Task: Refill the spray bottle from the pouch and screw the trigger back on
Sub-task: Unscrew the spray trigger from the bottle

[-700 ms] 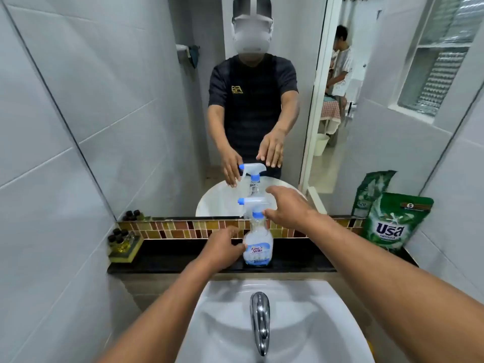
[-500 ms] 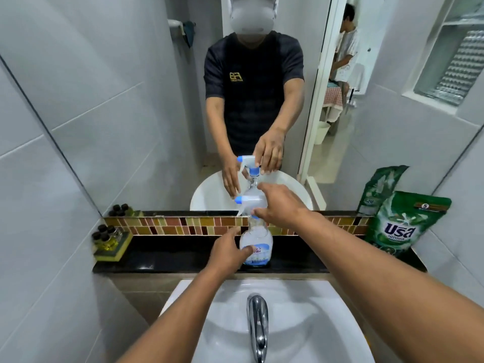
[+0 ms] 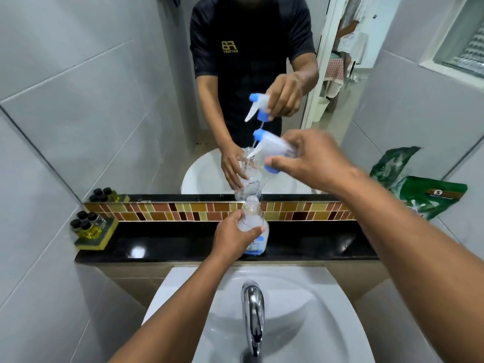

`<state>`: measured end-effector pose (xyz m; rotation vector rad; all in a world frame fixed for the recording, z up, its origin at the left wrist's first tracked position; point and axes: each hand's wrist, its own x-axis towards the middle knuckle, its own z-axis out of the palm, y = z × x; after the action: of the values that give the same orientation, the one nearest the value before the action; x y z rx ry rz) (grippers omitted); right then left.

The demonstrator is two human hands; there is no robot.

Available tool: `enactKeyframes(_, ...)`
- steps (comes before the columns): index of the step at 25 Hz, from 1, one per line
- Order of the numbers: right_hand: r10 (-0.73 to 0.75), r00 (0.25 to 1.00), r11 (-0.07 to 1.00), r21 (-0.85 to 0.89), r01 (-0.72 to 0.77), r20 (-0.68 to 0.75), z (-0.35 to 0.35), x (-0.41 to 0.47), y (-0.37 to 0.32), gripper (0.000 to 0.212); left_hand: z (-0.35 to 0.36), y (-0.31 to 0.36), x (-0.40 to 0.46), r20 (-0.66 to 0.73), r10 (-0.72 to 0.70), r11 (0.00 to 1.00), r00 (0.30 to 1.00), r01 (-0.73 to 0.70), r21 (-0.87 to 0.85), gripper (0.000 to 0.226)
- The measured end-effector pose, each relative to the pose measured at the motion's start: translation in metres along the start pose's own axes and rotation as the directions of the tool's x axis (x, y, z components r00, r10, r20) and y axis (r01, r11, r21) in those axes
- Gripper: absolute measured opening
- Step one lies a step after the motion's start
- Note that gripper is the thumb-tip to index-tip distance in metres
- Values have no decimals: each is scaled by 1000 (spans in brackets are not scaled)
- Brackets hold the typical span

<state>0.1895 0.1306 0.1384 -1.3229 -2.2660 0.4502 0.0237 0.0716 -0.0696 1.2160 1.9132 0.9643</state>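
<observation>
Head view only. Left hand wraps closed around the shoulder of the clear plastic spray bottle with the blue-and-white label, which stands on the glossy black stone ledge near its middle, just behind the white ceramic basin. Neck is open, threads bare.

Right hand pinches the white plastic trigger head with blue nozzle and blue screw collar, tilted, lifted clear above the neck. Thin clear dip tube appears to run down to the mouth; tip not resolvable.

Risks, as I judge them:
- tube drags on the neck, tips the light, near-empty bottle if the left grip slackens
- tube drips onto the slick ledge
- head set down on the rounded basin rim rolls in.

Green glossy soft refill pouch slumps at the ledge's right end against the tile, well apart from the bottle. Floppy film, so it likely needs two hands to pour.

Chrome tap is smooth and curved.
</observation>
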Motion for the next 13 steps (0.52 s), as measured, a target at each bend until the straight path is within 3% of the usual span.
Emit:
enactKeyframes(3, 83, 984, 988, 144, -60, -158, -42, -17, 19, 38, -1, 1, -3, 0, 13, 999, 1000, -13, -31, 63)
enactKeyframes(6, 191, 956, 954, 272, -127, -222, -58, -36, 50, 32, 0, -1, -4, -20, 12, 999, 1000, -13, -50, 77)
enactKeyframes(8, 295, 915, 892, 423, -160, -275, -58, -50, 73, 28, 0, -2, -4, -12, 9, 998, 1000, -10, -59, 81)
enactKeyframes(13, 539, 796, 662, 723, -196, -277, -44, -71, 137, 26, -4, 3, -5, 8, -1, 997, 1000, 2, -83, 62)
